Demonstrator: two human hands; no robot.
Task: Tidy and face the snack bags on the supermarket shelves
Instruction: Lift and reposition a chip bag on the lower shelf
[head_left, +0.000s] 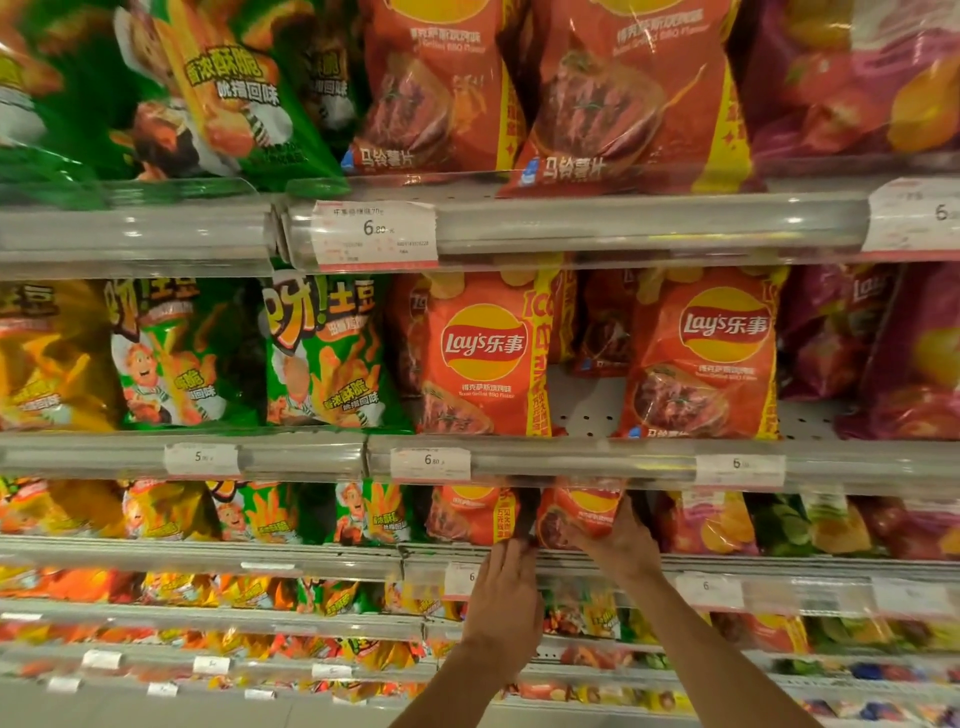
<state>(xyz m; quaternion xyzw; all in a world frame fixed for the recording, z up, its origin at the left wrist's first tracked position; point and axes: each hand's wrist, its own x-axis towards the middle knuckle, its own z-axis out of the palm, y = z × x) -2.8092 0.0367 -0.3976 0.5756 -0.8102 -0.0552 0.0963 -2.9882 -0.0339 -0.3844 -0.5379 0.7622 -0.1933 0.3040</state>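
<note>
Orange-red Lay's bag (579, 512), lower centre of the frame under the shelf lip: the right hand (618, 540) curls around its right edge, the left hand (506, 587) touches its lower left corner, fingers together. Light, crinkly, slippery film, probably; hold the side seams, don't squeeze the chips.

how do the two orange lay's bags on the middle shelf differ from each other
The left orange bag stands at the shelf's front edge with its bottom hidden behind the price rail; the right orange bag shows its bottom blue label. The left bag looks narrower and its yellow side strip carries red lettering; the right one looks wider and fuller. Both face forward, upright, with the same red and yellow logo and grilled meat picture.
</note>
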